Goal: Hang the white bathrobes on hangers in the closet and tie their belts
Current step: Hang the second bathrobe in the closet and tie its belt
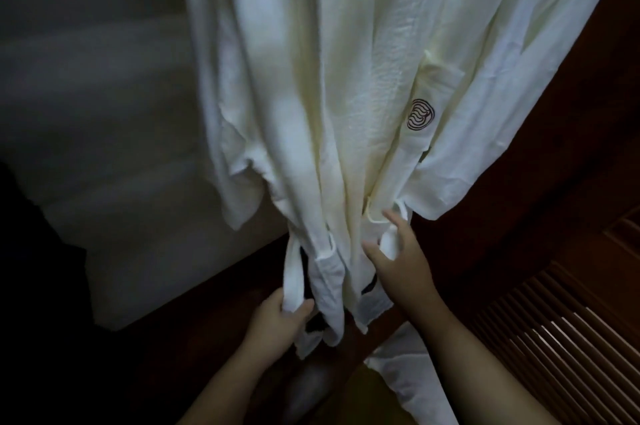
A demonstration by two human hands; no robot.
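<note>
step: belt-tying on hung bathrobe [332, 78] | left hand [277, 320] clamped on belt [292, 272] end | right hand [401, 262] fingers spread, other end being reached | next: ends to be crossed, knotted

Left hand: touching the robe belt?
Touching. Head view shows the left hand closed around the hanging belt strip, fingers wrapped over its lower end.

Hung straight ahead as a broad curtain, the white bathrobe [346, 78], blocking any reach forward. Left open only a dim gap on the left, above the pale bed [138, 234]. Closed off on the right by dark wood and a slatted door [554, 331], with loose belt [294, 272] ends dangling between both hands.
</note>
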